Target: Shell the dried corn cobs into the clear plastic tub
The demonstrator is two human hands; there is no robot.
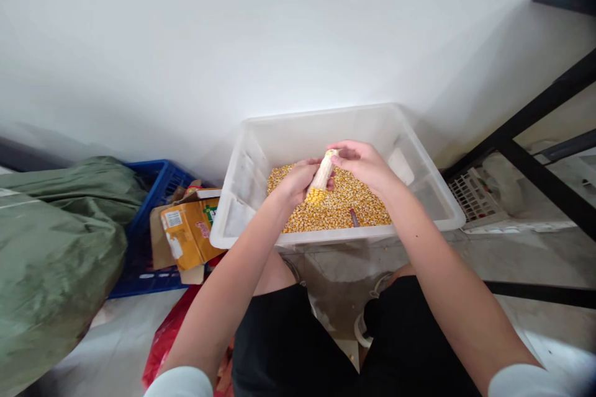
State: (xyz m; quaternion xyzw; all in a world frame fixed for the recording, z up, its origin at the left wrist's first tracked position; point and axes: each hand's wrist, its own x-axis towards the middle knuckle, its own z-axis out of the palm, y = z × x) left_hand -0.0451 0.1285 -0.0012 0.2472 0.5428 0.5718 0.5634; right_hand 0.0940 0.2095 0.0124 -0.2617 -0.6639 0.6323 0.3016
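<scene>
A corn cob [323,173] is held tilted between my two hands, over a translucent plastic tub [321,116]. Most of the cob's visible side is bare and white, while yellow kernels still cover its lower end. My left hand [299,181] wraps round the cob's middle from the left. At the upper end, the fingers and thumb of my right hand [361,162] pinch the tip. Beneath them, loose corn kernels [344,208] spread across the tub's bottom. Among these lies a small tool with a dark reddish handle [354,218], partly buried; its kind is unclear.
Left of the tub are a torn orange carton [190,232], a blue crate [139,285] and a large green sack [56,273]. A red bag [170,329] lies on the floor. To the right stand a black metal frame [549,186] and a white basket [475,198]. A white wall rises behind.
</scene>
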